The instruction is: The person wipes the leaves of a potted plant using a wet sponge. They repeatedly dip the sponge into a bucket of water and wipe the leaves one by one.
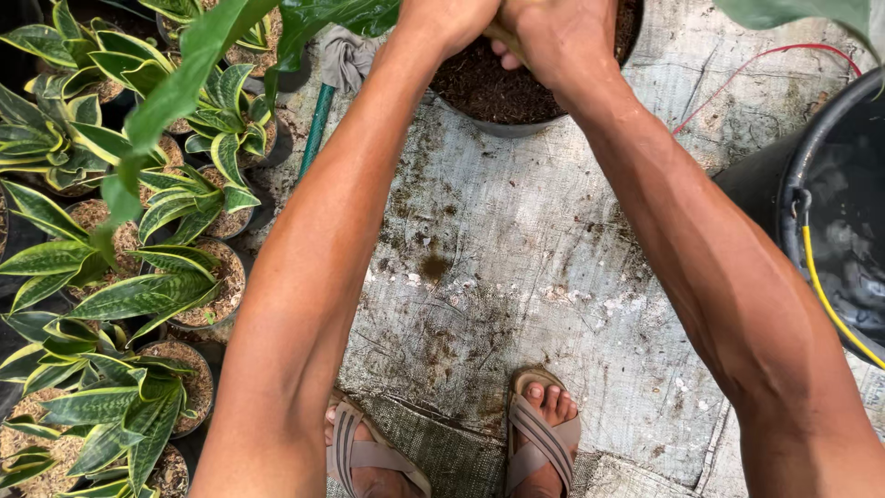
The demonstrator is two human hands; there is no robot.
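Both my arms reach forward over a round pot of dark soil (479, 88) at the top centre. My left hand (447, 23) and my right hand (558, 37) are pressed together above the soil, closed around a pale plant stem (502, 35) that barely shows between them. Large green leaves (212, 37) hang over the top left edge, above the hands. Most of the stem and the fingers are hidden.
Several small pots of striped, yellow-edged green plants (175, 267) crowd the left side. A black bucket (802, 166) with a yellow hose (825, 295) stands at the right. A green-handled tool (316, 129) and a grey cloth (346, 55) lie on the dirty grey sheet (535, 249). My sandalled feet (544, 433) stand below.
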